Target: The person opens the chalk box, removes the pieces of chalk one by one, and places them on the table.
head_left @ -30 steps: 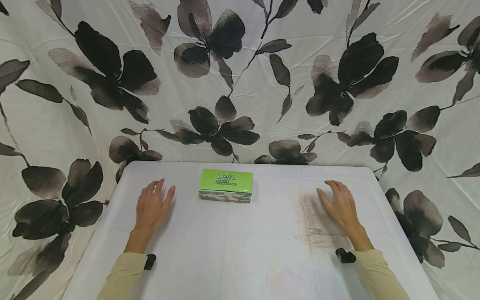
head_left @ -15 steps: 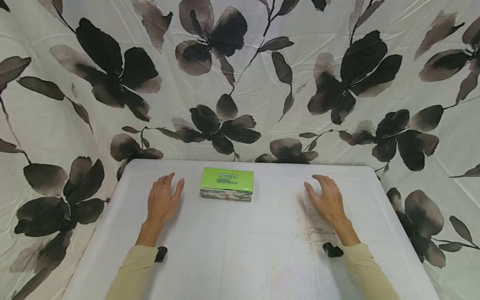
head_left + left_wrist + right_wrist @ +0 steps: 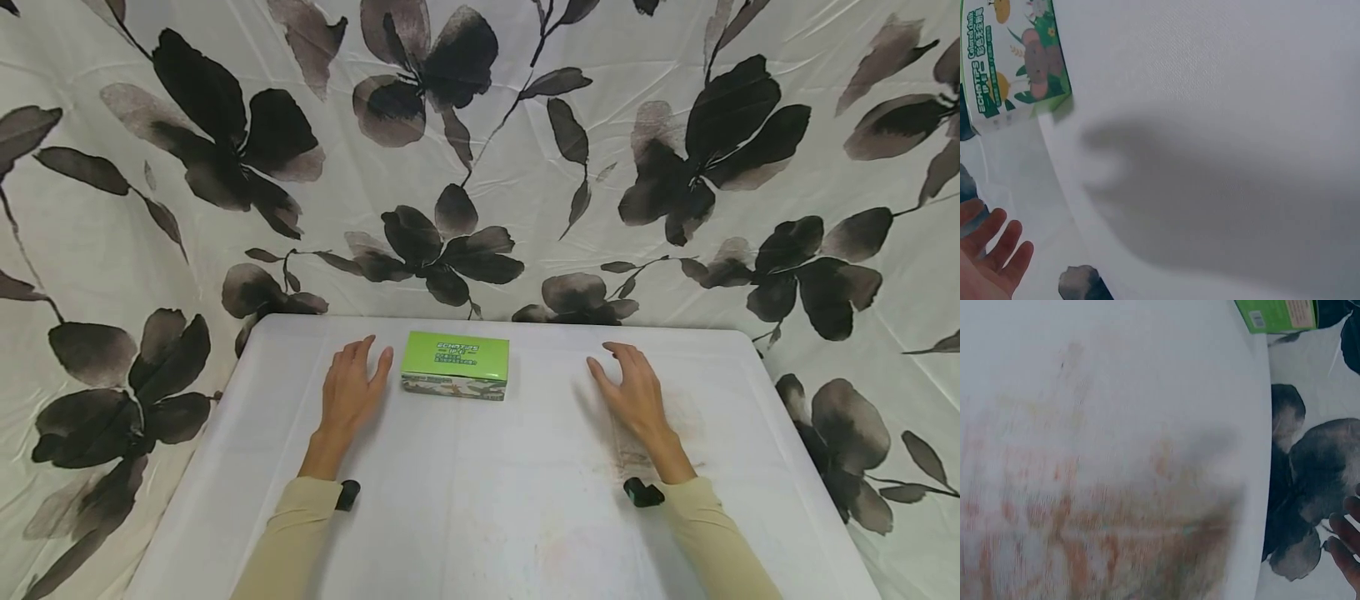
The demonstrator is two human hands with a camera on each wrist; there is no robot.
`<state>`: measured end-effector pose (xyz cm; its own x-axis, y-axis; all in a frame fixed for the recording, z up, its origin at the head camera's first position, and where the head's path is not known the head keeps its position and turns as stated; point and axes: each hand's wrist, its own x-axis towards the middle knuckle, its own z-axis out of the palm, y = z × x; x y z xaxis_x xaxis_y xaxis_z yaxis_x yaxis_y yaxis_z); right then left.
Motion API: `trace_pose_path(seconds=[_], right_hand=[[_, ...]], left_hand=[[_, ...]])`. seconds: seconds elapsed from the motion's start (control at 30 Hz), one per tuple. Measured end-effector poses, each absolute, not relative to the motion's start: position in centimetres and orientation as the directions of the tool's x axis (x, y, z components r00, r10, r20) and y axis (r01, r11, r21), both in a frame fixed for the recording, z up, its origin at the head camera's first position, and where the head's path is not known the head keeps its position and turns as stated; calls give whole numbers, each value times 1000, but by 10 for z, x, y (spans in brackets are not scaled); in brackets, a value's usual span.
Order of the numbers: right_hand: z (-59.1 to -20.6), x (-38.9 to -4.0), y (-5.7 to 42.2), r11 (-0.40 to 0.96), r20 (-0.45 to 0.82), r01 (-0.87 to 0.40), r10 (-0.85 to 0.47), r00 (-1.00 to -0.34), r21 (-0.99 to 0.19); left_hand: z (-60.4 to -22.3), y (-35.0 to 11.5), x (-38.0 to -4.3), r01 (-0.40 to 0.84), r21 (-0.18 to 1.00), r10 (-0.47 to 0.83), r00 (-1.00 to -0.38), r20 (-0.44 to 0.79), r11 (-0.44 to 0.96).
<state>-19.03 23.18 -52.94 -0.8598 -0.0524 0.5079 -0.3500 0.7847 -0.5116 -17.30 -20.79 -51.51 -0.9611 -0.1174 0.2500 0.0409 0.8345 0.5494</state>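
Observation:
A green box (image 3: 456,355) with printed lettering and a patterned front side lies near the far edge of the table. Just left of it hovers my left hand (image 3: 351,392), fingers spread loosely and holding nothing. To the right, farther from the box, my right hand (image 3: 632,390) is held with thumb and fingers apart, also holding nothing. In the left wrist view the box's decorated side (image 3: 1019,59) shows an elephant drawing, with the left fingers (image 3: 1004,247) below it. The right wrist view catches a green corner of the box (image 3: 1279,315) and the right fingertips (image 3: 1344,540) at its edge.
The white table (image 3: 480,500) has a brownish stained patch (image 3: 637,454) under the right forearm. Behind the table hangs a white curtain (image 3: 555,183) with dark flowers. A small black device (image 3: 642,492) is worn at the right wrist, another black device (image 3: 348,495) at the left.
Both hands have moved inward toward the box, the left going right and the right going left, and slightly away from me. The box has stayed in place on the table.

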Motion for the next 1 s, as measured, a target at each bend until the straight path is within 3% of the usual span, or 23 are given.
trace_pose_path(seconds=[1.0], right_hand=[[-535, -194, 161, 672, 460, -405, -107, -882, -620]], left_hand=[[-524, -164, -180, 27, 663, -108, -981, 163, 748]])
